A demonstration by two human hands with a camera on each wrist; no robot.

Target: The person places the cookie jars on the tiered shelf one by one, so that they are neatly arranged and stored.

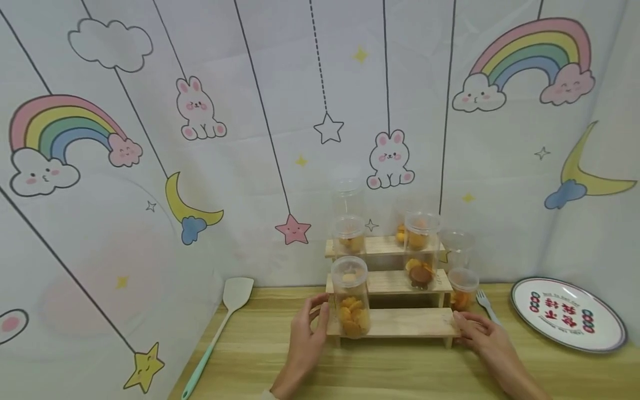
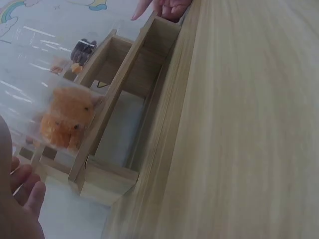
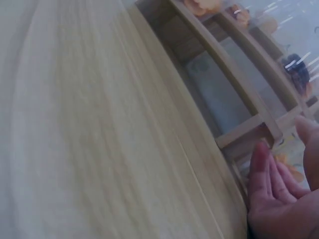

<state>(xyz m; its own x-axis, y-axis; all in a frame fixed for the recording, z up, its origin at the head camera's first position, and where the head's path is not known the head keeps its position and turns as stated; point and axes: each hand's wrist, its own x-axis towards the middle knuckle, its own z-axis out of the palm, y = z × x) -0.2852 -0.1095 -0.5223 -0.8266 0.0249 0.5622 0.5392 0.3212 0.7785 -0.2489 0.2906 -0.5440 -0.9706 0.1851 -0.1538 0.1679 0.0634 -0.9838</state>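
A three-step wooden shelf (image 1: pixel 410 323) stands on the table against the backdrop. At the left end of its lowest step is my left hand (image 1: pixel 310 330), fingers slightly bent and holding nothing; the left wrist view has its fingers (image 2: pixel 22 186) apart from the wood. My right hand (image 1: pixel 482 333) is at the opposite end of that step, its fingertips (image 3: pixel 259 159) close to the end leg. Whether they touch it I cannot tell. A lidded clear jar of orange pieces (image 1: pixel 354 316) stands upright on the lowest step, nearest my left hand.
Higher steps carry more clear jars (image 1: pixel 421 272). Right of the shelf stands another jar of orange pieces (image 1: pixel 462 294), with a fork (image 1: pixel 487 306) and a printed plate (image 1: pixel 610 328) farther right. A white spatula with a green handle (image 1: pixel 237 294) lies to the left.
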